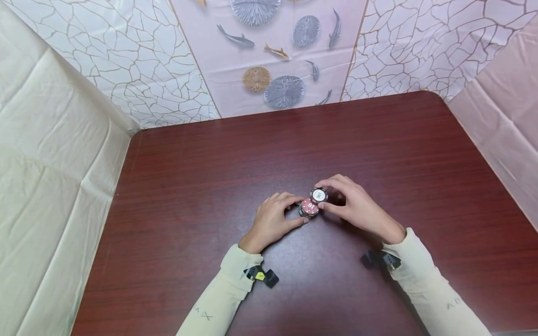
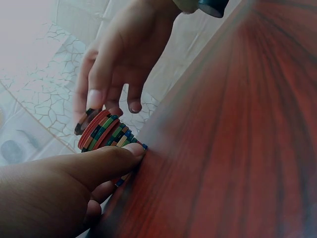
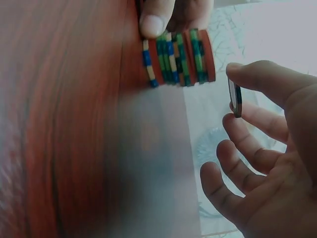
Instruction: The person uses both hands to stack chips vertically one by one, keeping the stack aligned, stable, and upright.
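Observation:
A stack of several poker chips [image 3: 183,58] in mixed colours stands on the table, topped by a red chip marked 10 [image 1: 310,206]. My left hand [image 1: 274,218] holds the stack low down, thumb on the near side and fingers around the far side. Between thumb and index finger my right hand [image 1: 355,205] pinches a single black poker chip [image 1: 319,195] with a white centre. That chip is above and just beyond the right side of the stack; a small gap parts them in the right wrist view. The other right fingers are spread and hold nothing.
The dark red wooden table [image 1: 201,158] extends around both hands. Patterned cloth [image 1: 159,60] hangs behind its far edge, and pale cloth walls [image 1: 54,154] stand at the left and right sides. A strapped device [image 1: 260,275] sits on each wrist.

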`<state>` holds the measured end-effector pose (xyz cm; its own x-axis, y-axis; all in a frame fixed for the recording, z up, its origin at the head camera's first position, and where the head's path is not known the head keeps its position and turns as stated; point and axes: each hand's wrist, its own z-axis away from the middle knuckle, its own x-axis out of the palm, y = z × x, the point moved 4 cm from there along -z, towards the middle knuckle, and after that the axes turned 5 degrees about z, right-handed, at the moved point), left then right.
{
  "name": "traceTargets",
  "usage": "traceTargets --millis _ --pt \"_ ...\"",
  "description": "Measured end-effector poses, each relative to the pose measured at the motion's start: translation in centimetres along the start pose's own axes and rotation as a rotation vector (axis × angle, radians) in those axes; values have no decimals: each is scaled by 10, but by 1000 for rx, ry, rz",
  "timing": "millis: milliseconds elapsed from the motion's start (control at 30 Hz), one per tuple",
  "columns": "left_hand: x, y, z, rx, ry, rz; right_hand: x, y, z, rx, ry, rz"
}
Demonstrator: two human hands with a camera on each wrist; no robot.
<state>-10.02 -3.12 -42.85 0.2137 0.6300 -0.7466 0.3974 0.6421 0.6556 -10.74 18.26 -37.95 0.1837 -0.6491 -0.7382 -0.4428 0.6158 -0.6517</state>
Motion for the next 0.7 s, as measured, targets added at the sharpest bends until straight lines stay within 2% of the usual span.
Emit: traceTargets --millis 200,700 --pt "-1 0 0 6 2 -9 4 -9 6 -67 -20 21" --pt "-1 0 0 3 -6 -26 21 -12 8 -82 -58 -30"
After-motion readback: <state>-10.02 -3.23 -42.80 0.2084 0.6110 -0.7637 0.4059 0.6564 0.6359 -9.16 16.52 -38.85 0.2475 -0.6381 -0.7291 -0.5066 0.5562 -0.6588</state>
